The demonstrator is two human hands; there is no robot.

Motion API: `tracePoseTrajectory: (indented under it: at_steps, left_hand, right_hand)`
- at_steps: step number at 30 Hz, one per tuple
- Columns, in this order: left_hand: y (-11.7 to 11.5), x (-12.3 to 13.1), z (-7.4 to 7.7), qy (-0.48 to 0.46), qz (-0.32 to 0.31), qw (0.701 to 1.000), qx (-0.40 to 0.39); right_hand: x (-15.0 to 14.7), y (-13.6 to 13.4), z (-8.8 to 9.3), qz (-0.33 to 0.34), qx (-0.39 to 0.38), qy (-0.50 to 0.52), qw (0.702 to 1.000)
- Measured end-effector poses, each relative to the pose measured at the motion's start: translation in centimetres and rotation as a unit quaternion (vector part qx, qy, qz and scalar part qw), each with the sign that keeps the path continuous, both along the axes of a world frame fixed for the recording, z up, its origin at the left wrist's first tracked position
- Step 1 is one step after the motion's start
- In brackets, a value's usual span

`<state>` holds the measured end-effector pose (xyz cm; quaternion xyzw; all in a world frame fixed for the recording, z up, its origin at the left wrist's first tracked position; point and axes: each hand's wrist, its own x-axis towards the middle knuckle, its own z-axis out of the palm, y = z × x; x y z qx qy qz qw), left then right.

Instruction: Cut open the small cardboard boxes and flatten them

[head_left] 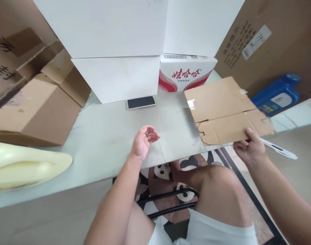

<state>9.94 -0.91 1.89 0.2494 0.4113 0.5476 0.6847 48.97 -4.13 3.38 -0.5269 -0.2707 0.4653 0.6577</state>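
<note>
My right hand (250, 147) pinches the near edge of a flattened piece of brown cardboard (222, 102), thumb on top and fingers below. The cardboard has fold lines, a slot cut at its near left and a bit of clear tape; it spreads over the right part of the table. A slim white object with a dark slot (280, 148) sticks out to the right beside this hand; its other end is hidden, and I cannot tell whether the hand touches it. My left hand (145, 140) hovers over the middle of the table, fingers loosely bent and apart, with nothing in it.
A phone (141, 102) lies on the pale table (101, 136) before stacked white boxes (119, 78). A white and red carton (186, 73) stands behind the cardboard, a blue bottle (278, 95) to the right. Brown boxes (43, 109) and a pale yellow object (30, 166) occupy the left.
</note>
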Motion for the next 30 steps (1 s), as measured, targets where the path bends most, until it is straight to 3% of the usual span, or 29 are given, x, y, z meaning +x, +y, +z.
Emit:
tracePoseTrajectory:
  at_steps: [4,8,17,23,30]
  left_hand:
    - [-0.1,0.1,0.4,0.018,-0.001,1.0,0.011]
    - [-0.2,-0.2,0.6,0.035,0.006,0.999,0.012]
    - [-0.4,-1.9,0.9,-0.029,0.094,0.995,0.012]
    - [-1.2,-3.9,0.8,0.072,0.135,0.988,-0.02]
    - [-1.4,-4.2,0.0,0.098,0.124,0.987,-0.031]
  right_hand:
    - [-4.1,1.0,-0.9,-0.031,-0.019,0.109,0.993]
    - [-9.0,1.8,-1.2,0.004,-0.031,0.168,0.985]
    - [-17.7,2.1,-0.4,0.08,-0.038,0.179,0.98]
    - [-20.1,0.9,-0.9,0.132,-0.057,0.139,0.98]
    - [-19.3,-0.3,-2.5,0.134,-0.059,0.126,0.981]
